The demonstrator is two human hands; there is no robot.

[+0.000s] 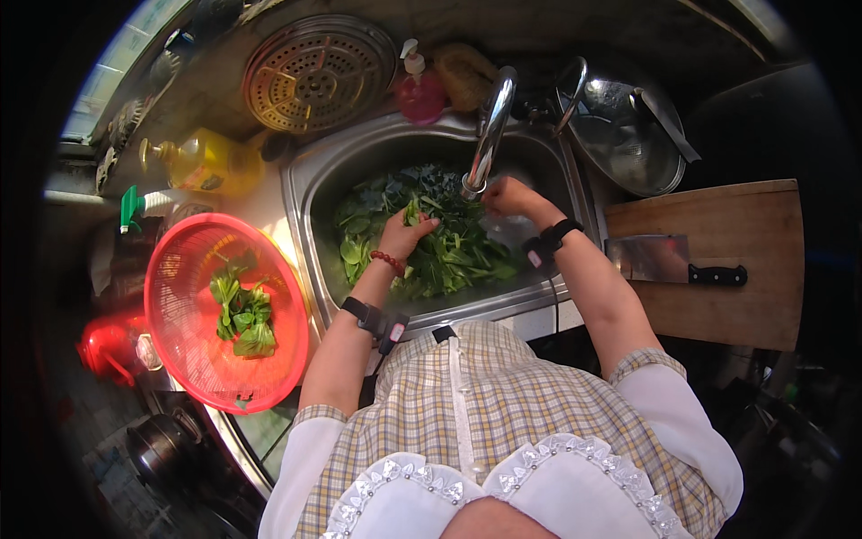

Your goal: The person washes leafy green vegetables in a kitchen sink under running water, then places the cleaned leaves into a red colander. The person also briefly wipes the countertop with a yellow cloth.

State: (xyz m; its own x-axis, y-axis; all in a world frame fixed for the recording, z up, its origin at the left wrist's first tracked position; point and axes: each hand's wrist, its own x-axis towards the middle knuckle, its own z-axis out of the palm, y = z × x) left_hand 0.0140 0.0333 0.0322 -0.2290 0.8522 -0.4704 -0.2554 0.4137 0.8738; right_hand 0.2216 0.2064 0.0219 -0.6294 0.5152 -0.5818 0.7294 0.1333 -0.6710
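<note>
Leafy greens (451, 252) fill much of the stainless steel sink (316, 269) before me. My left hand (404, 236), with a red bead bracelet at the wrist, holds a few green leaves between thumb and fingers above the pile. Just right of the spout of the chrome faucet (495, 128) is my right hand (508, 197), its fingers curled; whether something small is in them cannot be told. A red plastic colander (159, 337) to the left of the sink holds a small bunch of greens (246, 310).
A cleaver (656, 258) lies on a wooden cutting board (741, 310) at the right. Behind the sink stand a round steel steamer rack (316, 81), a pink pump bottle (419, 94) and a glass lid (626, 141). A yellow pump bottle (215, 162) is beyond the colander.
</note>
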